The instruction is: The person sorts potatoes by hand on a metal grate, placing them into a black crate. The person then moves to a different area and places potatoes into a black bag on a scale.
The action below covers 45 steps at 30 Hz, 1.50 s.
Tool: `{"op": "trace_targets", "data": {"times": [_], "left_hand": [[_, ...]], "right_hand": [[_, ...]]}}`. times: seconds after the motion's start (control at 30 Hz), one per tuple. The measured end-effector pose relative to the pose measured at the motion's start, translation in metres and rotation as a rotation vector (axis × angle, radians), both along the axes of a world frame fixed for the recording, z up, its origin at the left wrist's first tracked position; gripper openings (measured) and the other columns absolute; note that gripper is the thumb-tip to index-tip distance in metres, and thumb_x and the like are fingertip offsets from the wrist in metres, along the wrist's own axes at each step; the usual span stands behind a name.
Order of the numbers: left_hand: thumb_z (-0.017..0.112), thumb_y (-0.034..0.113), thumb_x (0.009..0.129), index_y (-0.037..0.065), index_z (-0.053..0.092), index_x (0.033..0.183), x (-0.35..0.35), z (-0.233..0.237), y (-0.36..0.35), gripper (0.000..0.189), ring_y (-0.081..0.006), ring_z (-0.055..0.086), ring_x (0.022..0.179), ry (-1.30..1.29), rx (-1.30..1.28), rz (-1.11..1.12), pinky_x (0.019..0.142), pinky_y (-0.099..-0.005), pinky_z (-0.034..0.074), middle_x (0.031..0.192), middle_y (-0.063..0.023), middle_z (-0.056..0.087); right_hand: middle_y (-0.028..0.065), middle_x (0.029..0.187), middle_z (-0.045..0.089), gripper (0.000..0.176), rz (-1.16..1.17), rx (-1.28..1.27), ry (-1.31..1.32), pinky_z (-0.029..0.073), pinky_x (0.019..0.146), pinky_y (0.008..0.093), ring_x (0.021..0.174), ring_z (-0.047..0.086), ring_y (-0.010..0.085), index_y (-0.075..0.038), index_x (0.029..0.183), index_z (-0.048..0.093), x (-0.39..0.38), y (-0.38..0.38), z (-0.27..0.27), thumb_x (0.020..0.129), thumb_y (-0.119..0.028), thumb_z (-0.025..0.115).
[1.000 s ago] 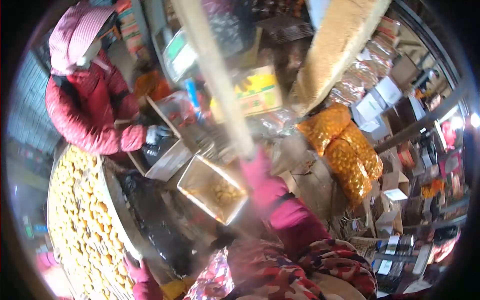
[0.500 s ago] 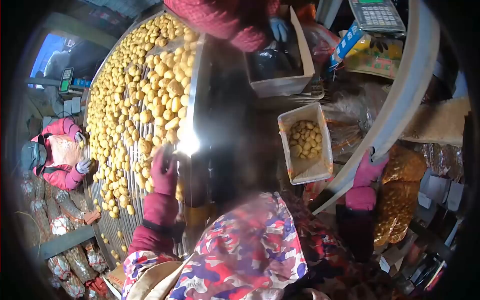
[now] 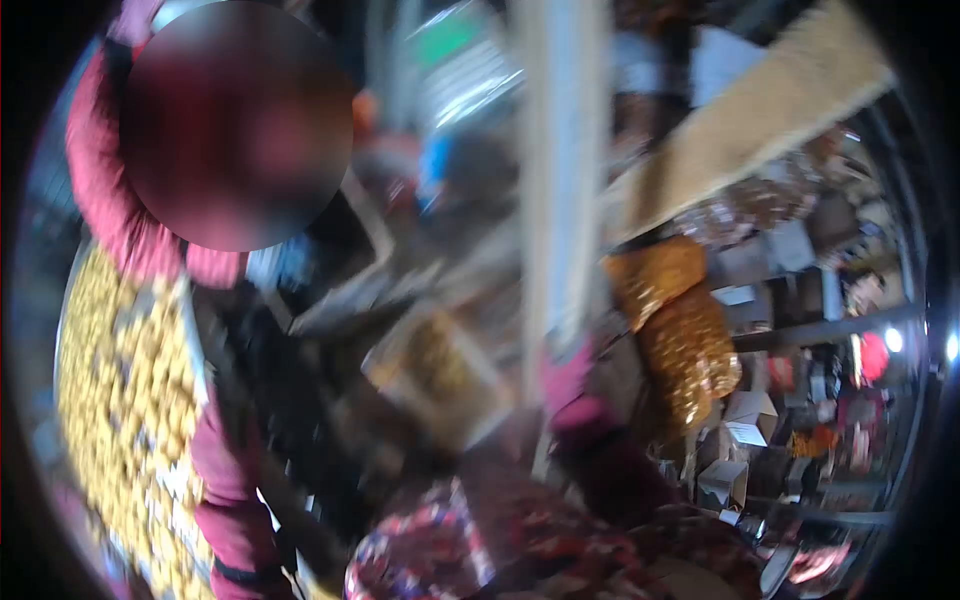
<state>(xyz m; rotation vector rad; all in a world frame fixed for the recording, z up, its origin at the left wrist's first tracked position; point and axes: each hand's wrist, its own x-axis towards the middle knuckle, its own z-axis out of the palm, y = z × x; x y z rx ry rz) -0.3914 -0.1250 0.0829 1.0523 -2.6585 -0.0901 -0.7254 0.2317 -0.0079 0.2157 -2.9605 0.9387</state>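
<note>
Potatoes cover a slatted sorting table at the left. My left sleeve reaches to the table's edge, and my left hand is beside the potatoes, its fingers smeared by motion. Whether it holds one cannot be made out. My right hand, in a pink and grey glove, is closed around a pale upright post. Between my two arms stands a light-coloured box with potatoes in its bottom, blurred.
Across the table stands another person in a pink jacket, next to a box with a dark lining. A scale is behind. Right of the post are orange mesh sacks, a wooden board and several cartons.
My view has swung to the right, so the table, boxes and post have shifted left in the picture. My right hand stays at the post. More cartons show at the right.
</note>
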Motion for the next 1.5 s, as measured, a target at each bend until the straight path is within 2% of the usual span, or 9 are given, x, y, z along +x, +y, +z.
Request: {"op": "trace_targets", "data": {"times": [0.2,0.3,0.4,0.47,0.73,1.0,1.23,1.37,1.5], "left_hand": [[0.084,0.032,0.075,0.003,0.029,0.156,-0.198,0.006,0.094,0.102,-0.0423,0.060,0.111,0.232,0.385,-0.582,0.089,-0.0477,0.052,0.122,-0.0240,0.060],[0.090,0.033,0.069,0.000,0.022,0.158,-0.260,-0.029,0.135,0.117,-0.0435,0.049,0.133,0.494,0.680,-0.646,0.110,-0.0457,0.043,0.149,-0.0287,0.040],[0.092,0.024,0.068,-0.001,0.020,0.158,-0.320,-0.040,0.169,0.117,-0.0391,0.046,0.137,0.747,0.544,-0.703,0.112,-0.0440,0.041,0.151,-0.0277,0.038],[0.090,0.014,0.069,0.000,0.023,0.157,-0.345,-0.039,0.190,0.112,-0.0336,0.039,0.142,0.881,1.014,-0.580,0.116,-0.0438,0.035,0.154,-0.0238,0.037],[0.087,0.031,0.080,-0.001,0.040,0.149,-0.379,-0.039,0.214,0.089,-0.0314,0.061,0.116,0.589,0.692,0.101,0.097,-0.0423,0.054,0.137,-0.0229,0.056],[0.081,0.031,0.086,0.001,0.056,0.137,-0.386,-0.078,0.149,0.065,-0.0291,0.065,0.107,0.870,0.759,-0.231,0.091,-0.0417,0.057,0.130,-0.0189,0.063],[0.077,0.034,0.089,0.006,0.058,0.140,-0.389,-0.055,0.183,0.061,-0.0289,0.064,0.108,0.862,0.694,0.013,0.089,-0.0418,0.056,0.132,-0.0183,0.064],[0.067,0.028,0.096,0.006,0.052,0.145,-0.389,-0.094,0.107,0.055,-0.0293,0.064,0.111,0.872,1.084,-0.283,0.091,-0.0431,0.056,0.137,-0.0189,0.059],[0.057,0.022,0.100,0.008,0.044,0.150,-0.384,-0.061,0.172,0.054,-0.0301,0.063,0.115,0.641,0.663,-0.189,0.094,-0.0441,0.056,0.143,-0.0200,0.053]], "right_hand": [[0.0217,0.113,0.065,0.063,0.020,-0.365,-0.320,0.050,0.094,0.0514,0.106,0.062,0.0410,-0.003,0.124,0.059,0.013,-0.005,0.010,0.079,-0.042,0.078],[0.0212,0.101,0.065,0.031,0.227,-0.178,0.064,0.052,0.082,0.0477,0.094,0.064,0.0394,-0.002,0.102,0.066,0.012,-0.001,0.032,0.082,-0.024,0.073],[0.0196,0.096,0.063,0.032,0.335,-0.368,0.073,0.051,0.083,0.0477,0.091,0.063,0.0394,-0.002,0.110,0.066,0.005,0.000,0.074,0.080,-0.009,0.071],[0.0192,0.098,0.062,0.045,0.150,-0.349,0.058,0.051,0.085,0.0475,0.093,0.063,0.0395,-0.001,0.121,0.062,-0.005,-0.008,0.002,0.078,-0.006,0.072],[0.0248,0.107,0.062,0.056,0.329,-0.462,0.144,0.052,0.085,0.0509,0.102,0.063,0.0413,-0.001,0.133,0.049,-0.012,0.004,-0.025,0.080,-0.013,0.065],[0.0165,0.102,0.061,0.068,0.304,-0.450,0.252,0.051,0.077,0.0461,0.096,0.063,0.0353,0.000,0.138,0.046,-0.009,0.006,-0.025,0.077,-0.020,0.067],[0.0166,0.103,0.062,0.065,0.301,-0.461,0.297,0.051,0.075,0.0468,0.094,0.064,0.0347,-0.001,0.135,0.049,-0.012,0.009,-0.023,0.075,-0.019,0.067],[0.0155,0.103,0.062,0.065,0.286,-0.464,0.281,0.051,0.075,0.0462,0.093,0.065,0.0347,-0.003,0.134,0.050,-0.012,0.008,-0.022,0.075,-0.020,0.068],[0.0154,0.102,0.063,0.062,0.255,-0.452,0.247,0.052,0.075,0.0465,0.093,0.065,0.0356,-0.004,0.133,0.050,-0.010,0.005,-0.022,0.075,-0.020,0.068]]}}
